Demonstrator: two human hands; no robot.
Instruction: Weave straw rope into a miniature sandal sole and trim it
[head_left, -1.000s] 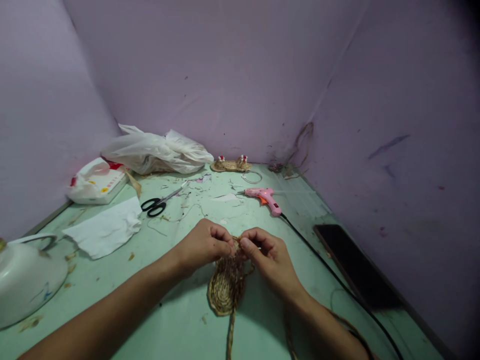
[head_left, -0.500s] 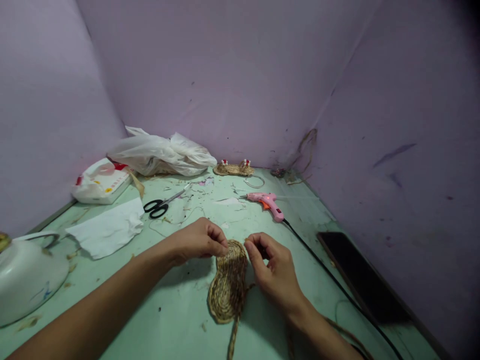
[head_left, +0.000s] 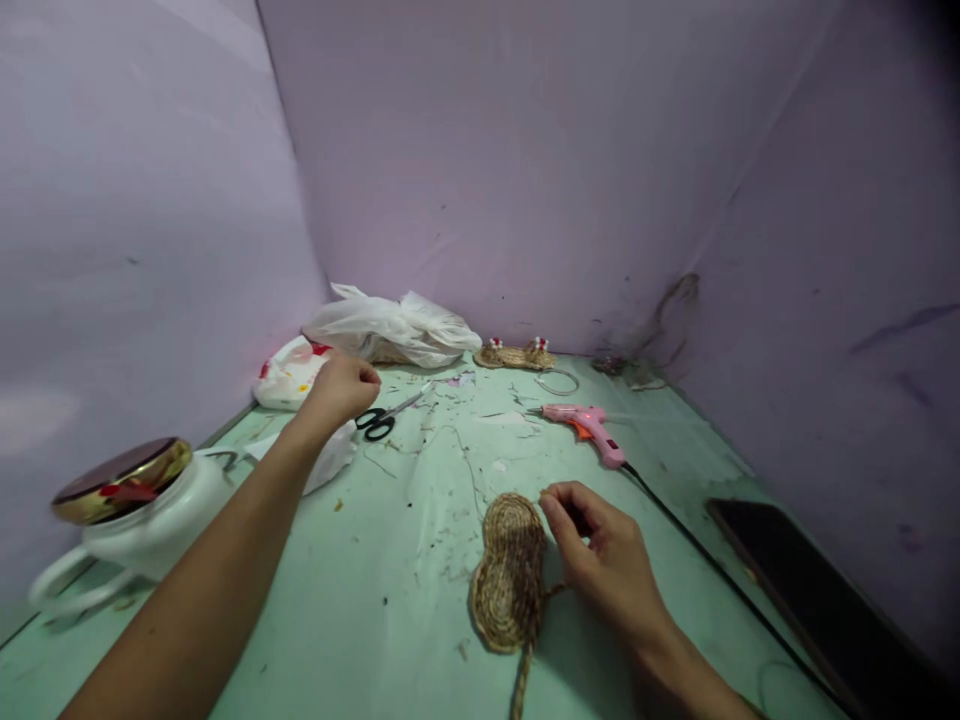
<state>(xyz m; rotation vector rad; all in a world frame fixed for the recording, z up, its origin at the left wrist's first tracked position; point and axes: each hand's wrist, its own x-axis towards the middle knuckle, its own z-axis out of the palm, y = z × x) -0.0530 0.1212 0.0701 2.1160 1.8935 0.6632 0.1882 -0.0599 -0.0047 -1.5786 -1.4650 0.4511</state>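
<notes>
A sole-shaped coil of braided straw cord [head_left: 510, 580] lies on the table, its loose cord tail running toward me. Beside its upper right edge is my right hand [head_left: 604, 550], thumb and forefinger pinched together; whatever sits between them is too small to name. My left hand [head_left: 341, 390] is stretched out to the far left, fingers curled closed, with anything inside hidden. It hovers near the black-handled scissors [head_left: 379, 424] and in front of a white-and-red package [head_left: 289, 375]. Under that forearm, a white paper sheet [head_left: 330, 460] is partly covered.
A pink glue gun [head_left: 589, 425] with a black cable lies right of centre. Farther back are a white plastic bag [head_left: 397, 328], a finished-looking straw sole with beads [head_left: 517, 358] and a wire ring [head_left: 557, 381]. A white pot [head_left: 161, 530] stands left, a dark phone-like slab [head_left: 810, 590] right.
My left hand has left the straw sole and moved up and left toward the scissors and package. My right hand stays by the sole. The view has turned left.
</notes>
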